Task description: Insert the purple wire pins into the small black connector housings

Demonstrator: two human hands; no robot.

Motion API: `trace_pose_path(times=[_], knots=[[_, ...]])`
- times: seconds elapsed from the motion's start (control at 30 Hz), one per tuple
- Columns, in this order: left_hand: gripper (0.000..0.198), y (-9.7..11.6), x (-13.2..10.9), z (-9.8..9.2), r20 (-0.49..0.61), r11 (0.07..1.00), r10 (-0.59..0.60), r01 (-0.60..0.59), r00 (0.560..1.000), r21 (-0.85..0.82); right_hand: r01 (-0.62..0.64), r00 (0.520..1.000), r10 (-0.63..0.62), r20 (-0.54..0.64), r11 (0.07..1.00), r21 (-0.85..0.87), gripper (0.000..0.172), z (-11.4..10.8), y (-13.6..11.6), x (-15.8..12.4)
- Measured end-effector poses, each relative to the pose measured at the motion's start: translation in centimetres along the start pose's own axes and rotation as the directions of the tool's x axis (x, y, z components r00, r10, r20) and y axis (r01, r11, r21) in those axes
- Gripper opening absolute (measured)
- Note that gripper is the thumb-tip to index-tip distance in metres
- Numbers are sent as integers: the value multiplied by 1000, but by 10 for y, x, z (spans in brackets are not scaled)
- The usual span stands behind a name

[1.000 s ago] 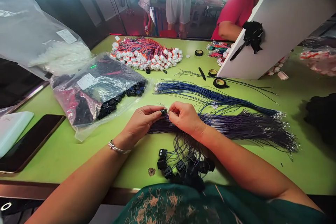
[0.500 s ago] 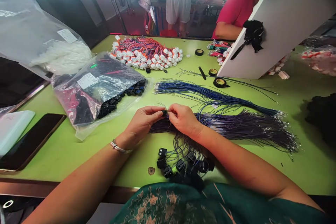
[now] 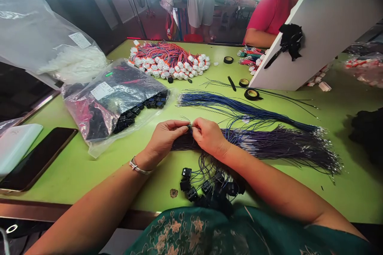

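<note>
Near table (image 3: 74,167) front edge | left hand (image 3: 163,137) pinches small black connector (image 3: 188,126) | right hand (image 3: 209,135) pinches wire (image 3: 196,126) at it | over purple wire bundle (image 3: 269,145)

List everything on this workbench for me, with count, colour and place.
table: one, green, under everything
blue wires: one bundle, mid-table
dark purple wires: one bundle, under the hands
wired connectors: a cluster, black, near edge
connector bag: one, clear, left of hands
harness pile: one, red-blue with white plugs, far side
tape rolls: three, black, beyond blue wires
phone: one, black, far left
co-worker: one, red top, far right
small dark part: one, between the fingertips
left hand: one, pinching the part
right hand: one, pinching it too
</note>
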State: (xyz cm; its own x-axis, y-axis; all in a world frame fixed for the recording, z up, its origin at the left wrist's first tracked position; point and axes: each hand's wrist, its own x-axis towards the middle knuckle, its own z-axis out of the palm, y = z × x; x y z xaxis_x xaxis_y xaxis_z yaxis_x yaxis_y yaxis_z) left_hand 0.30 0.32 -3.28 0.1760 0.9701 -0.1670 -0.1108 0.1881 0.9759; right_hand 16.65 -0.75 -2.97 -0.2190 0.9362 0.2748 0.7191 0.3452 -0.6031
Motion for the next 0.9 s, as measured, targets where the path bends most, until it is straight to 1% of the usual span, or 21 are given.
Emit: trace_pose_path(times=[0.07, 0.13, 0.2, 0.27, 0.33, 0.37, 0.4, 0.43, 0.47, 0.5, 0.53, 0.57, 0.63, 0.67, 0.7, 0.73, 0.77, 0.8, 0.83, 0.87, 0.9], knots=[[27, 4, -1, -1, 6, 1000, 7, -7, 1000, -6, -9, 1000, 9, 2, 998, 66, 11, -3, -1, 2], [25, 11, -3, -3, 24, 1000, 17, -17, 1000, 15, -32, 998, 23, 56, 985, 170, 9, -15, -1, 6], [24, 20, -6, -5, 61, 998, 25, -28, 998, 54, -74, 983, 25, 183, 960, 269, 7, -34, -1, 11], [23, 30, -11, -7, 105, 995, 36, -45, 994, 84, -137, 934, 15, 356, 938, 319, 9, -57, 1, 16], [18, 36, -18, -4, 198, 991, 55, -78, 979, 108, -170, 876, -6, 482, 932, 320, 13, -75, 6, 21], [15, 38, -22, -1, 272, 987, 73, -108, 960, 118, -171, 852, -21, 524, 933, 315, 16, -81, 8, 24], [13, 39, -26, 4, 366, 981, 94, -149, 926, 126, -170, 848, -19, 529, 937, 305, 20, -82, 11, 26], [10, 38, -32, 9, 464, 970, 124, -205, 877, 128, -167, 870, 1, 492, 941, 294, 23, -81, 14, 28], [10, 36, -37, 16, 556, 955, 157, -269, 816, 125, -167, 905, 39, 424, 949, 269, 25, -76, 17, 31], [12, 33, -43, 22, 636, 935, 184, -334, 749, 122, -173, 933, 88, 348, 960, 221, 24, -69, 20, 33], [16, 30, -48, 29, 706, 915, 197, -387, 681, 118, -177, 950, 124, 288, 970, 168, 21, -61, 21, 34], [20, 26, -54, 35, 768, 899, 206, -428, 607, 97, -175, 953, 135, 271, 976, 128, 19, -53, 22, 36], [29, 21, -64, 46, 896, 879, 185, -475, 405, 33, -166, 952, 140, 271, 983, 75, 16, -40, 23, 38], [31, 20, -69, 49, 936, 872, 173, -489, 308, 0, -158, 952, 136, 274, 986, 56, 16, -36, 22, 38], [31, 19, -73, 52, 960, 866, 165, -499, 225, -32, -147, 954, 132, 270, 988, 36, 15, -33, 21, 38], [30, 20, -75, 53, 968, 859, 171, -509, 182, -56, -132, 957, 125, 263, 991, 9, 14, -32, 20, 38], [27, 22, -77, 52, 963, 852, 191, -519, 188, -68, -113, 958, 115, 265, 993, -22, 13, -31, 18, 37], [25, 24, -76, 50, 944, 846, 222, -530, 244, -62, -90, 955, 101, 279, 995, -52, 12, -29, 18, 36], [23, 26, -74, 47, 900, 837, 258, -546, 350, -28, -67, 948, 87, 305, 995, -77, 11, -28, 17, 34], [22, 28, -69, 42, 822, 824, 293, -565, 488, 42, -45, 938, 73, 338, 995, -92, 11, -27, 17, 33], [21, 30, -63, 36, 708, 803, 320, -577, 629, 150, -26, 927, 61, 371, 995, -97, 11, -25, 17, 32]])
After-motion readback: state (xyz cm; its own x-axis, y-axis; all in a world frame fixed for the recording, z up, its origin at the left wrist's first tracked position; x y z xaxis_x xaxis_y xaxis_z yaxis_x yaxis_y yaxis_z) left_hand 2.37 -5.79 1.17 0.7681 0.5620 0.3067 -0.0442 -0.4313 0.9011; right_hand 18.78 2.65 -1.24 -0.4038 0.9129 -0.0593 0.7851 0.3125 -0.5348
